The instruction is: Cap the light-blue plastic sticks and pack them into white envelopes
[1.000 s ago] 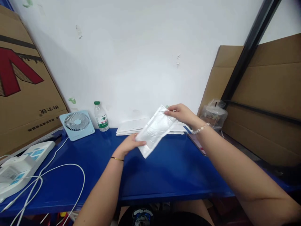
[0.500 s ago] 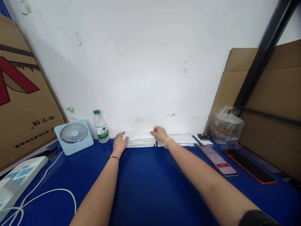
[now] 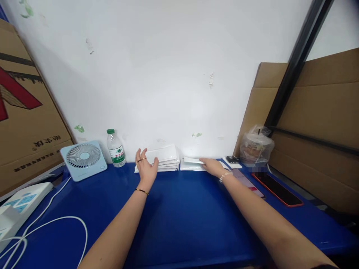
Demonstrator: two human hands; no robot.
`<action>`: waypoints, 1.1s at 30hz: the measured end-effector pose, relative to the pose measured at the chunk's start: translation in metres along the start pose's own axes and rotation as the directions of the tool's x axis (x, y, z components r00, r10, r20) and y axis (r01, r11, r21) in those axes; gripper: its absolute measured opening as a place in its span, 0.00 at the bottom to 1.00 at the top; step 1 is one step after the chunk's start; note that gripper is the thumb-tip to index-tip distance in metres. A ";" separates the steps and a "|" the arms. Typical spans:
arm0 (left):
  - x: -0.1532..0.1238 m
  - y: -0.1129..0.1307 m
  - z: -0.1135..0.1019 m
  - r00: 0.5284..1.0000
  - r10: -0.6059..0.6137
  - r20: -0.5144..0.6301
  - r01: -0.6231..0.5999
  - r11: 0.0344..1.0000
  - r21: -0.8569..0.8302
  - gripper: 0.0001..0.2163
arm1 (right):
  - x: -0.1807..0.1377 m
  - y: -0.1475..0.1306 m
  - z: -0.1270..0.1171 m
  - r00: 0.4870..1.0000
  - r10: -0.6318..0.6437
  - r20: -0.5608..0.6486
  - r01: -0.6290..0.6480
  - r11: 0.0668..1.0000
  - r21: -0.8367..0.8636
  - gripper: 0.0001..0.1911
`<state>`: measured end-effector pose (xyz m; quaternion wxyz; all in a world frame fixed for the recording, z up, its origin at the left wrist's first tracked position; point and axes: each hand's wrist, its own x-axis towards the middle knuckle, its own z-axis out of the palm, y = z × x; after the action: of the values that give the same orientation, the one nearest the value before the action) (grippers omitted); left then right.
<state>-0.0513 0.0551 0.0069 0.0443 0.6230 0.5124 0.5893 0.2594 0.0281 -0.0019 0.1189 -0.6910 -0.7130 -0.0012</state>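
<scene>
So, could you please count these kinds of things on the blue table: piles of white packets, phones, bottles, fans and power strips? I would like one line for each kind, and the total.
Piles of white packets: 2
Phones: 2
Bottle: 1
Fan: 1
Power strip, partly in view: 1
Total: 7

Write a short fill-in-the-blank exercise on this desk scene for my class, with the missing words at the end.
1. The right hand touches a ____ packet.
2. The left hand is at the ____ end of the taller packet stack.
3. Between the fan and that stack stands a plastic ____.
4. The tabletop is ____.
Missing words: white; left; bottle; blue
</scene>
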 end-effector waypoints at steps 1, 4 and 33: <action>-0.012 0.013 0.002 0.999 -0.012 0.043 0.019 0.987 -0.160 0.27 | -0.007 -0.001 -0.003 0.999 0.021 -0.044 -0.021 1.000 -0.009 0.22; -0.055 0.054 0.017 0.907 -0.246 0.342 0.400 0.757 -0.516 0.29 | -0.036 -0.015 -0.008 0.958 0.061 -0.280 -0.053 0.998 0.037 0.23; -0.038 0.197 0.051 0.956 -0.161 0.244 0.290 0.423 -0.859 0.21 | -0.064 -0.024 0.019 0.873 -0.022 0.488 -0.329 -0.765 0.554 0.19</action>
<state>0.1129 -0.0358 0.0956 0.4720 0.4689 0.2052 0.7178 0.2334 -0.0331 -0.0273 0.5994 -0.2856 -0.0859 0.7429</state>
